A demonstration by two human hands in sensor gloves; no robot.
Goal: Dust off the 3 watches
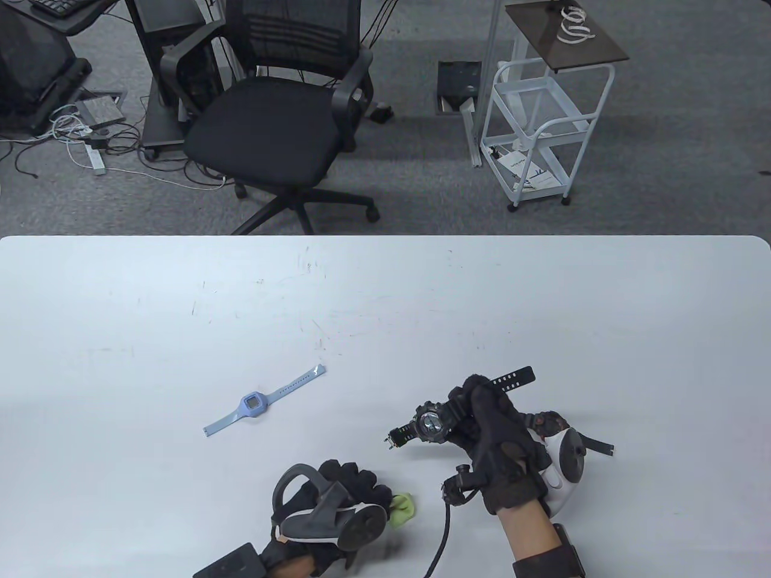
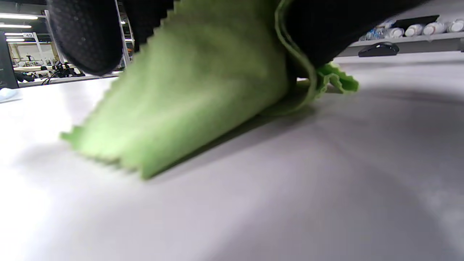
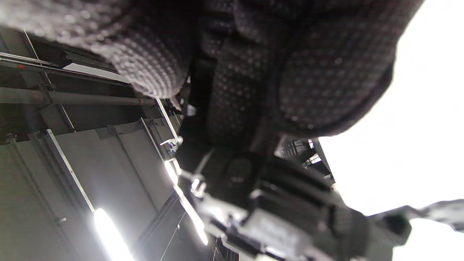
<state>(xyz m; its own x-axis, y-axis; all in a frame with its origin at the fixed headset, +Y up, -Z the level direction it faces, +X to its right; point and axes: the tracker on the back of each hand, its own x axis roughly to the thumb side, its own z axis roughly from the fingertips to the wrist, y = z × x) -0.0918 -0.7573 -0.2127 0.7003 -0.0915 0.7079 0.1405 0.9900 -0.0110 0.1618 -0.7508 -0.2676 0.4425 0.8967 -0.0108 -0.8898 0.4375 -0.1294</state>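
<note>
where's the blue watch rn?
In the table view, the blue watch lies flat on the white table, left of centre, apart from both hands: up and left of the left hand, and left of the black watch.

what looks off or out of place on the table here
Only two watches show, though three need dusting: the pale blue square-faced watch lying flat and the chunky black round-faced watch in the right hand's grip. The crumpled green cloth sits bunched under the left hand. Nothing looks damaged or spilled.
</note>
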